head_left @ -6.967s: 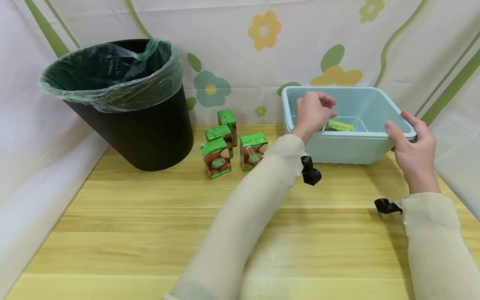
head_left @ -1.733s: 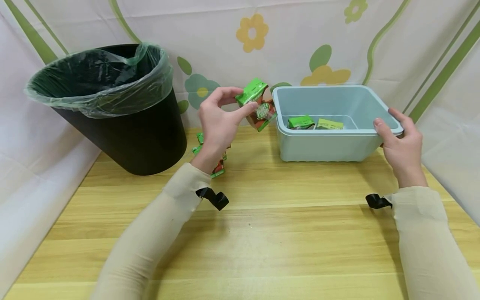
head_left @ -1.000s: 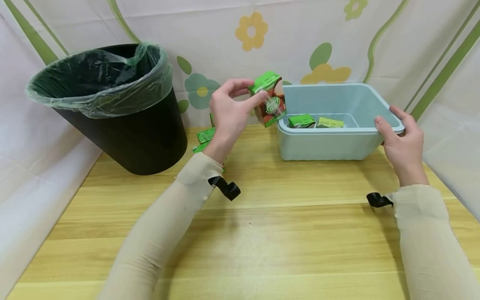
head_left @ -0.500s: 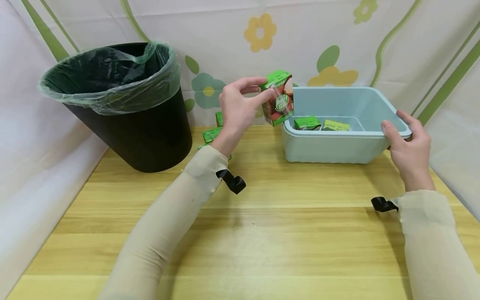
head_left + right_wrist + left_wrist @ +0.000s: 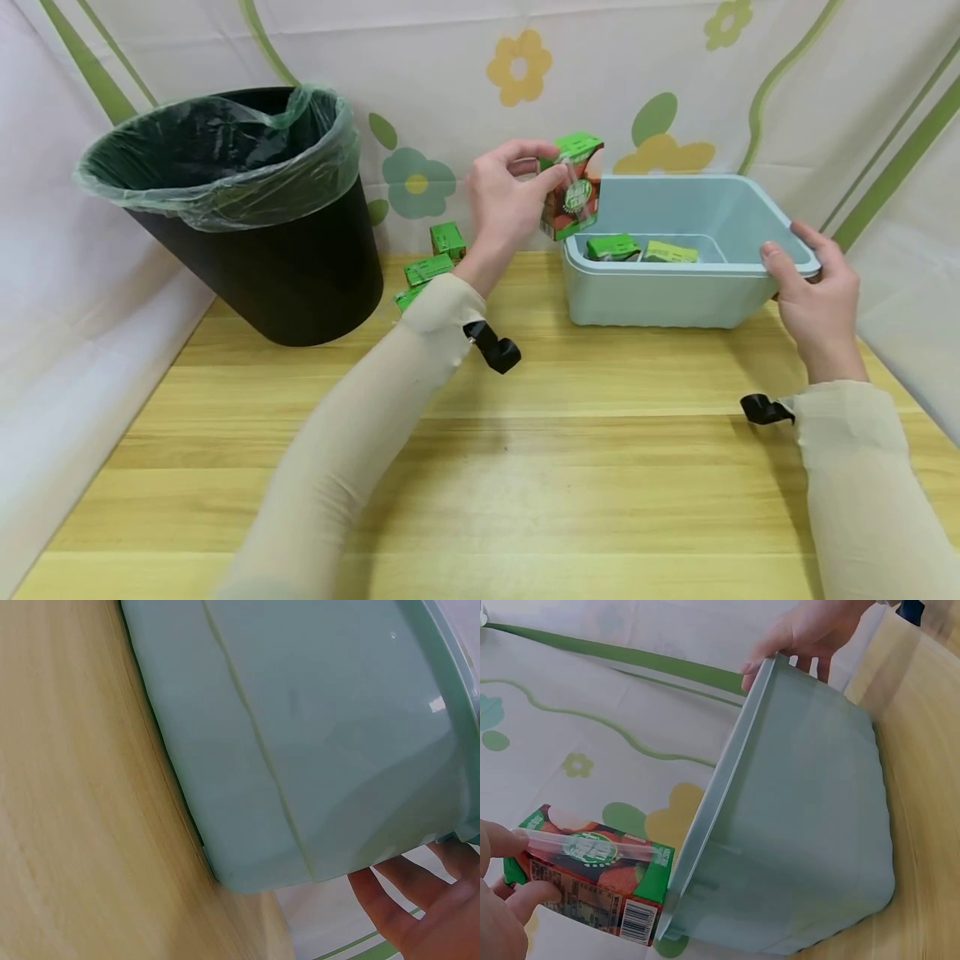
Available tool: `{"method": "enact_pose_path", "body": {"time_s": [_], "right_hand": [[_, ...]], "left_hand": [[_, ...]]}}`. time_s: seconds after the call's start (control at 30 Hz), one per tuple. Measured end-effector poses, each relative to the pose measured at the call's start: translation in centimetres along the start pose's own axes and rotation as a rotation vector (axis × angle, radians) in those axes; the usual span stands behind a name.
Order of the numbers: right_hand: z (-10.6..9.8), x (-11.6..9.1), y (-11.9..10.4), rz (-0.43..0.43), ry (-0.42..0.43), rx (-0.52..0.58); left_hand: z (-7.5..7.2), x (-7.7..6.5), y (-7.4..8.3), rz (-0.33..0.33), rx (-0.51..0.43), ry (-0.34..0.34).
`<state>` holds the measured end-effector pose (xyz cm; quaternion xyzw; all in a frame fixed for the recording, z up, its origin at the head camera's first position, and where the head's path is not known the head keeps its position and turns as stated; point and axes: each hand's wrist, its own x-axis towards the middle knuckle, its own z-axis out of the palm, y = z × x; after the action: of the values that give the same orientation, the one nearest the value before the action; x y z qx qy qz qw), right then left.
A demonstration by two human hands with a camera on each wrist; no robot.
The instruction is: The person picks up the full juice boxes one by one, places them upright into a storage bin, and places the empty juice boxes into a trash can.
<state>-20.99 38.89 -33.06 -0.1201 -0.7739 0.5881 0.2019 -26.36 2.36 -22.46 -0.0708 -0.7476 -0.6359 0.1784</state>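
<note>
My left hand pinches a juice box with a green top and red fruit print, a straw fixed to its side. In the head view the juice box is raised at the left end of a light blue plastic tub, close to its rim. The left wrist view shows the barcode end of the box beside the tub's rim. With thumb over the rim and fingers beneath it, my right hand grips the tub's right end. Inside the tub lie a green-topped juice box and a yellow-green box.
Several more juice boxes stand on the wooden table, partly hidden behind my left forearm. A black bin with a clear green liner stands at the left. Flower-printed cloth hangs behind.
Between the oldest frame and now, a green-topped juice box has appeared in the tub. My left hand has lifted another from the table and carried it rightward to the tub. My right hand keeps its grip.
</note>
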Motion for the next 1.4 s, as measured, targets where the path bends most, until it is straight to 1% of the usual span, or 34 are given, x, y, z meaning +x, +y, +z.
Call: {"method": "enact_pose_path", "body": {"time_s": [0.1, 0.2, 0.27, 0.33, 0.43, 0.53, 0.67, 0.83, 0.93, 1.07, 1.2, 1.27, 1.3, 1.4], "right_hand": [[0.1, -0.1, -0.2, 0.000, -0.001, -0.017], [0.2, -0.2, -0.3, 0.004, 0.001, -0.060], [0.2, -0.1, -0.2, 0.004, 0.005, -0.081], [0.1, -0.1, -0.1, 0.005, 0.006, -0.076], [0.0, 0.0, 0.0, 0.001, 0.011, -0.054], [0.0, 0.0, 0.1, 0.001, 0.010, -0.039], [0.0, 0.0, 0.1, 0.010, 0.001, -0.004], [0.0, 0.0, 0.1, 0.014, -0.002, 0.015], [0.0, 0.0, 0.1, 0.009, 0.000, 0.016], [0.0, 0.0, 0.1, 0.011, -0.002, 0.022], [0.0, -0.1, 0.0, 0.012, -0.003, 0.010], [0.1, -0.1, -0.1, 0.008, 0.000, -0.005], [0.1, -0.1, -0.1, 0.007, 0.003, -0.003], [0.0, -0.2, -0.1, 0.004, 0.011, -0.008]], "left_hand": [[0.9, 0.1, 0.4, -0.008, 0.029, 0.003], [1.6, 0.3, 0.7, -0.012, 0.060, 0.009], [2.1, 0.5, 0.7, -0.003, 0.067, 0.016], [2.5, 0.7, 0.6, 0.006, 0.055, 0.023], [3.1, 1.0, 0.1, 0.011, 0.015, 0.032], [3.7, 1.2, -0.5, 0.002, -0.031, 0.040], [4.4, 1.4, -1.4, 0.012, -0.061, 0.044], [5.1, 1.7, -2.7, 0.006, -0.111, 0.022], [5.4, 1.7, -3.5, -0.014, -0.119, -0.001], [5.6, 1.7, -4.7, -0.010, -0.078, -0.044], [5.7, 1.8, -5.7, 0.023, -0.057, -0.096], [5.7, 1.9, -6.2, 0.031, -0.023, -0.118], [5.7, 1.9, -6.4, 0.034, 0.002, -0.127], [5.8, 2.1, -6.9, 0.026, 0.129, -0.143]]}}
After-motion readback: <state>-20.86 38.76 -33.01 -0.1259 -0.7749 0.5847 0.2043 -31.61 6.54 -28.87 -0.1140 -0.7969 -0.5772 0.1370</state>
